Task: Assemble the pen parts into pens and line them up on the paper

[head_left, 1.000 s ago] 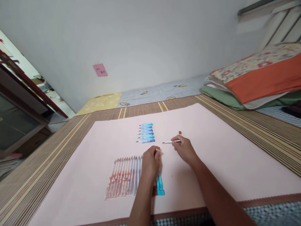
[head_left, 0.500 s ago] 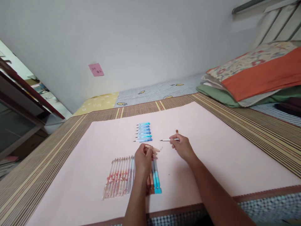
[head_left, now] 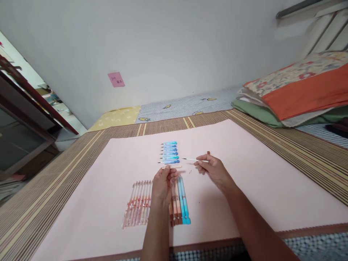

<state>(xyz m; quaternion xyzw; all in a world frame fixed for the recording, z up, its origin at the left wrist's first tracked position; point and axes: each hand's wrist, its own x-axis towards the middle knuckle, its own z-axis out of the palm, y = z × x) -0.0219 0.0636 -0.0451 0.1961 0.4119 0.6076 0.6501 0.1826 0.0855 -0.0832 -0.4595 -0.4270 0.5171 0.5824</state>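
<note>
My left hand (head_left: 164,181) is closed, pinching a short cream-coloured pen barrel (head_left: 175,166) that points right. My right hand (head_left: 212,167) is closed on a thin white pen refill (head_left: 191,160), its dark tip pointing left. A small brown piece (head_left: 208,152) shows just behind the right fingers; I cannot tell whether it is held. Between my hands a tiny clear piece (head_left: 190,171) lies on the pink sheet (head_left: 244,203). Beyond my left hand several blue pens (head_left: 170,149) lie in a stacked row, dark tips to the left.
Several clear pens with red patterns (head_left: 138,203) lie left of my left forearm, partly hidden by it. Brown and blue pens (head_left: 183,203) lie to its right. A striped mat (head_left: 285,156) surrounds the sheet. Folded bedding (head_left: 304,94) is piled at the back right, against the wall.
The refill has come nearer the blue pens, its tip shifting left and slightly up. The barrel in my left hand has turned level and now shows more clearly. The whole view has shifted slightly.
</note>
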